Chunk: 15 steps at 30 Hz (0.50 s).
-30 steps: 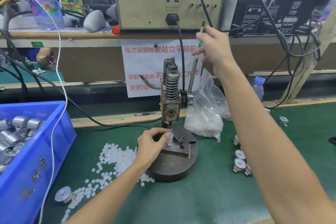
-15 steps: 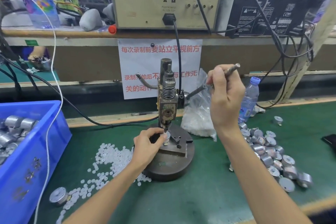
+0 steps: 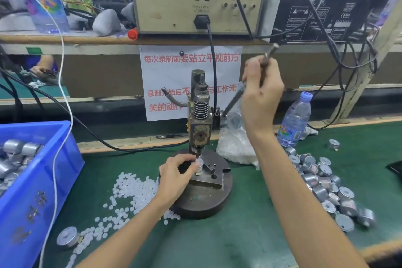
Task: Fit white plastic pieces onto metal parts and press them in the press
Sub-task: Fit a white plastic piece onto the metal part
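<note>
– Under the ram of the press [image 3: 199, 115], what is the left hand [image 3: 174, 172] doing?
– Its fingers pinch the metal part [image 3: 200, 164], holding it upright on the block of the base, right below the ram tip. Whether a white piece sits on it I cannot tell; it is too small.
– And the right hand [image 3: 261, 93]?
– Its fingers are curled round the lever [image 3: 231, 102], which slants up to the right. 1.0 s back the lever stands almost upright with the hand high. 0.5 s back it is at its lowest. Now it is a little steeper again.
– So the stroke is done?
– I judge it at or just past bottom. The spring looks as squeezed as 0.5 s back, and the ram tip meets the part. This 1 is likely pressed home.
– What is left?
– Plenty. Loose white plastic pieces [image 3: 134, 189] lie on the tabletop [image 3: 239, 241] left of the base, a heap of metal parts [image 3: 322, 180] waits on the right, and there are more in the blue crate [image 3: 32, 180]
</note>
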Each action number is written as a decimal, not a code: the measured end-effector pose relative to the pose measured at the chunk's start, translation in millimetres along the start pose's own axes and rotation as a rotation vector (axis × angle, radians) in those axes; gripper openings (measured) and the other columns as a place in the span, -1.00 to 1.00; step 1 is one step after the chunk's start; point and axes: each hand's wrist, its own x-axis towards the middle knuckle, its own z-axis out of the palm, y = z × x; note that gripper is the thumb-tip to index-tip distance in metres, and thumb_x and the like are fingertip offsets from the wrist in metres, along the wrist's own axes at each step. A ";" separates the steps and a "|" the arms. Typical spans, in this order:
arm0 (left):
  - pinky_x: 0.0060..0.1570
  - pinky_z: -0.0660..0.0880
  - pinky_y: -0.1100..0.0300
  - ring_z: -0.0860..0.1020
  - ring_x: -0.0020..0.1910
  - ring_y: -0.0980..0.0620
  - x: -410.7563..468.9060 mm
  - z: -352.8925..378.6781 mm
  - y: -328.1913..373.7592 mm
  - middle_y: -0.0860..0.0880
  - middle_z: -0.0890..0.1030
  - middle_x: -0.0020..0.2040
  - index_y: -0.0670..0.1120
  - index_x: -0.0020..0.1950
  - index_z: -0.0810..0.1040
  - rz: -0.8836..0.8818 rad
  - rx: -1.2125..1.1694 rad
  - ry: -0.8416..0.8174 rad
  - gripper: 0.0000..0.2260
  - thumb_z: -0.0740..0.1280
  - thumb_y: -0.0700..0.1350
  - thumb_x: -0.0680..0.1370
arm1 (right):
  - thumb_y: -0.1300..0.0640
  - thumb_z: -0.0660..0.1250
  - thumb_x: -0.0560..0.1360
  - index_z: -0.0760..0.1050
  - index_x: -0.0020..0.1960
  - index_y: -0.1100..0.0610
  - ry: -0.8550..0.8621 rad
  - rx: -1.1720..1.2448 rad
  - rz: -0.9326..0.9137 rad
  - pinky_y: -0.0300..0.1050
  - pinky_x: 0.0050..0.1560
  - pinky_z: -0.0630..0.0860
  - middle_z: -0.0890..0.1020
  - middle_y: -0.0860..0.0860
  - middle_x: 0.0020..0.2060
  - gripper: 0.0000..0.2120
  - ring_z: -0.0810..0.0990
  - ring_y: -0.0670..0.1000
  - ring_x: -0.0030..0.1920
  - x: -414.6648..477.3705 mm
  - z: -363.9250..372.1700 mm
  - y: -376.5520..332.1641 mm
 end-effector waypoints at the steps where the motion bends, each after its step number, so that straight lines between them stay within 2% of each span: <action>1: 0.28 0.30 -0.07 0.45 0.08 0.16 -0.2 -0.2 0.9 0.35 0.53 -0.12 0.32 -0.15 0.48 0.001 0.001 0.000 -0.85 0.38 0.04 0.48 | 0.15 0.15 0.61 0.41 -0.08 0.07 -0.009 -0.018 0.045 -0.24 -0.24 0.37 0.45 -0.14 -0.35 -0.88 0.40 -0.18 -0.34 10.7 5.3 2.5; 3: 0.28 0.29 -0.07 0.45 0.08 0.15 -0.3 -0.7 2.4 0.33 0.56 -0.10 0.30 -0.14 0.50 0.011 0.005 -0.002 -0.86 0.37 0.03 0.49 | 0.22 0.14 0.60 0.45 0.04 0.12 -0.055 -0.055 0.157 -0.15 -0.13 0.43 0.52 -0.12 -0.26 -0.88 0.46 -0.16 -0.26 25.9 15.3 11.2; 5: 0.29 0.28 -0.07 0.45 0.08 0.16 -1.0 -1.4 2.4 0.30 0.58 -0.08 0.28 -0.11 0.52 0.025 0.019 -0.015 -0.89 0.37 0.03 0.49 | 0.31 0.11 0.58 0.45 0.17 0.16 -0.168 -0.111 0.289 -0.05 -0.03 0.47 0.54 -0.10 -0.14 -0.77 0.48 -0.15 -0.19 24.6 18.7 22.3; 8: 0.31 0.23 0.02 0.42 0.09 0.19 -2.6 -3.4 -1.8 0.31 0.56 -0.02 0.25 -0.02 0.52 0.050 0.076 -0.054 -0.84 0.42 0.05 0.45 | 0.30 0.14 0.56 0.38 0.33 0.14 -0.306 -0.248 0.395 -0.28 0.07 0.47 0.52 -0.09 0.07 -0.65 0.51 -0.24 -0.03 -11.9 6.7 44.5; 10: 0.28 0.20 0.09 0.40 0.10 0.19 -2.1 -3.4 -3.2 0.31 0.54 -0.01 0.23 0.02 0.51 0.069 0.120 -0.057 -0.78 0.44 0.06 0.42 | 0.25 0.15 0.57 0.36 0.34 0.14 -0.333 -0.342 0.397 -0.16 0.18 0.43 0.48 -0.03 0.18 -0.66 0.49 -0.09 0.14 -43.4 -7.3 59.1; 11: 0.26 0.19 0.12 0.40 0.11 0.18 -0.9 -2.6 -2.9 0.30 0.54 0.00 0.21 0.02 0.53 0.072 0.140 -0.043 -0.78 0.45 0.05 0.42 | 0.22 0.16 0.58 0.37 0.32 0.14 -0.345 -0.398 0.386 -0.13 0.17 0.42 0.47 -0.01 0.17 -0.69 0.49 -0.07 0.13 -57.0 -14.5 65.6; 13: 0.22 0.20 0.15 0.40 0.10 0.17 0.5 0.2 -1.3 0.28 0.55 -0.01 0.15 0.01 0.56 0.082 0.177 0.004 -0.80 0.45 0.02 0.42 | 0.20 0.18 0.57 0.39 0.28 0.13 -0.408 -0.508 0.368 -0.19 0.03 0.38 0.49 -0.02 0.13 -0.72 0.49 -0.21 -0.10 -77.9 -28.5 77.8; 15: 0.12 0.17 0.20 0.41 0.09 0.15 -0.6 4.1 0.6 0.24 0.58 -0.03 0.09 -0.03 0.60 0.123 0.221 0.052 -0.82 0.48 -0.01 0.39 | 0.16 0.22 0.55 0.42 0.25 0.11 -0.550 -0.550 0.400 -0.28 -0.12 0.33 0.55 -0.03 0.05 -0.72 0.44 -0.27 -0.27 -92.0 -43.0 86.7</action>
